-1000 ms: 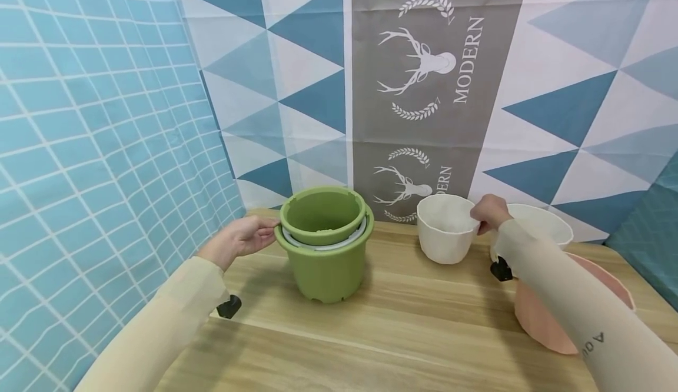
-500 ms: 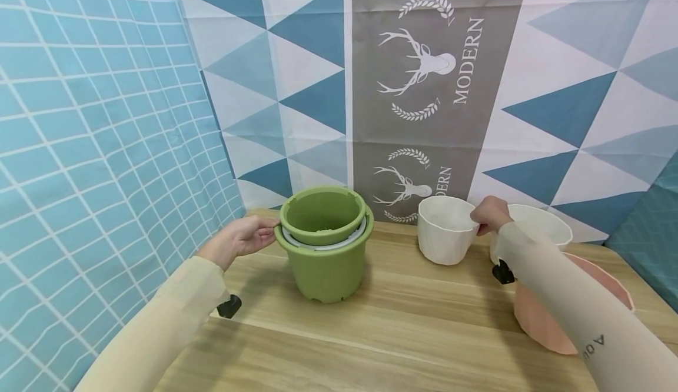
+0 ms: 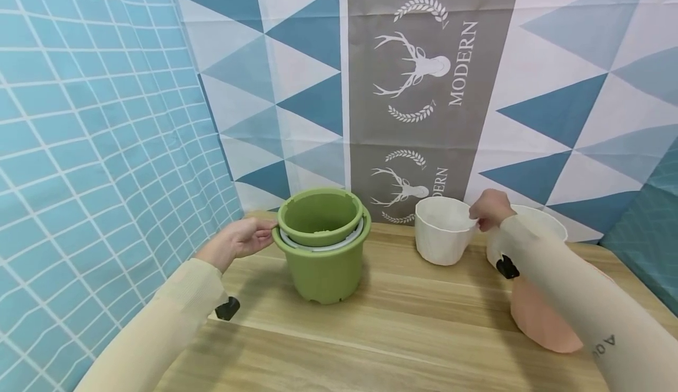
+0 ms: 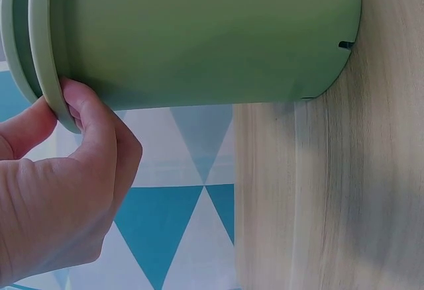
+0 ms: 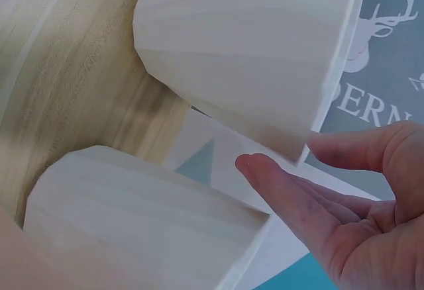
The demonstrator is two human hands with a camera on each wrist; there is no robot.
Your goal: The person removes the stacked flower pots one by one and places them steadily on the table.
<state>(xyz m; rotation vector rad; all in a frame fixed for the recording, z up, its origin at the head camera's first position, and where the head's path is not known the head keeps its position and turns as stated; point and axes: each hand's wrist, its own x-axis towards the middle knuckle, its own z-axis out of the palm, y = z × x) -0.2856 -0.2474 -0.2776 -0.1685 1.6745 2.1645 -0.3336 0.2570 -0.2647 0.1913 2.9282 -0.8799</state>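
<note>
My left hand point(image 3: 241, 241) pinches the rim of a large green flowerpot point(image 3: 324, 277) at its left side. A smaller green pot point(image 3: 320, 239) sits nested in it, with a light grey rim point(image 3: 344, 242) showing between the two. In the left wrist view, thumb and curled fingers meet across the rim. My right hand point(image 3: 491, 206) is at the right rim of a white faceted pot point(image 3: 442, 245). In the right wrist view its thumb is at the rim and its fingers extend outside the wall, with a gap between them.
A second white pot point(image 3: 548, 221) stands right of my right hand, partly behind the sleeve. Nearer, a pink pot point(image 3: 542, 318) is largely hidden by the right forearm. Patterned cloth point(image 3: 413, 86) hangs behind the wooden tabletop point(image 3: 371, 345); blue checked cloth point(image 3: 95, 145) borders the left.
The head view has shifted slightly. My right hand has eased a little rightward relative to the white pot, and its forearm now covers more of the pink pot. The left hand keeps its place.
</note>
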